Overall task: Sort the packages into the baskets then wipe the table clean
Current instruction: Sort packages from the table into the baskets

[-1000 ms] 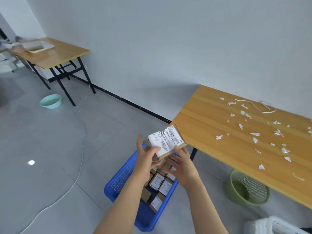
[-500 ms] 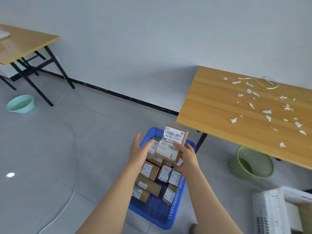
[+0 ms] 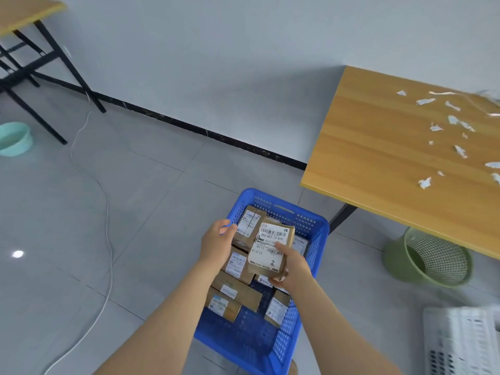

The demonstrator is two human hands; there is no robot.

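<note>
A brown cardboard package point(image 3: 270, 250) with a white barcode label marked "2" is held just above the blue plastic basket point(image 3: 284, 209) on the floor. My right hand point(image 3: 293, 269) grips it from its lower right side, thumb on the label. My left hand point(image 3: 217, 244) is off that package, with relaxed fingers against another labelled box point(image 3: 247, 224) standing in the basket's far left corner. Several more brown labelled packages point(image 3: 235, 290) lie in the basket. To the right, torn white paper scraps point(image 3: 460, 151) litter the wooden table point(image 3: 378, 158).
A green mesh wastebasket point(image 3: 433, 258) stands under the table's near edge. A white plastic basket point(image 3: 460, 342) is at the lower right. A white cable point(image 3: 108, 212) snakes over the grey floor at left, near a teal basin point(image 3: 13, 139) and a second table point(image 3: 21, 12).
The package came down from chest height to just over the blue basket. My left hand let go of it and moved to a box in the basket. The view tilted downward.
</note>
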